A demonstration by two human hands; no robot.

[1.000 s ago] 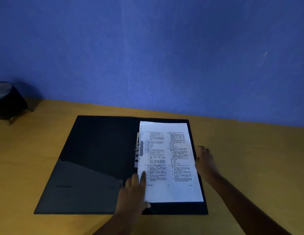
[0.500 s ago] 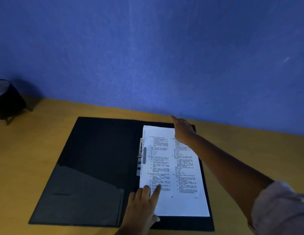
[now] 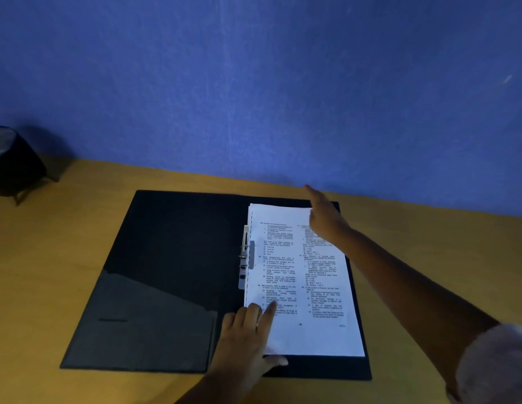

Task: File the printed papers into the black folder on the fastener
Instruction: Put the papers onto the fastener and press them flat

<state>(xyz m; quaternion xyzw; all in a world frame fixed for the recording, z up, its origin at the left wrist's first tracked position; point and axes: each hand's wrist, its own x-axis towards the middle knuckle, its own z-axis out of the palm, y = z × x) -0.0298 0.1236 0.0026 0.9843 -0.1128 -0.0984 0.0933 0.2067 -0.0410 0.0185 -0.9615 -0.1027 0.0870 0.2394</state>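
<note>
Lying on the right-hand leaf of the open black card folder (image 3: 172, 272), the thin stack of white printed papers (image 3: 300, 284) sits with its punched left edge along the spine, beside the pale metal-and-plastic fastener (image 3: 245, 258); whether the holes are over the prongs cannot be told. The folder rests mid-way along the yellow wooden worktop (image 3: 64, 228), its far edge near the blue wall (image 3: 254, 83).

Such sheets are judged light, limp and prone to sliding over one another, so they are best pinned flat near the spine and squared from the outer edges rather than pinched mid-page.

The left hand (image 3: 248, 342) lies flat at the stack's near-left corner, fingers (image 3: 268, 312) spread and pressing down, gripping nothing. The right hand (image 3: 323, 217) reaches across with arm outstretched to the stack's far-right corner, fingers extended and open, holding nothing; contact there is unclear.

A dark round object (image 3: 12, 161) stands at the worktop's far-left corner.
</note>
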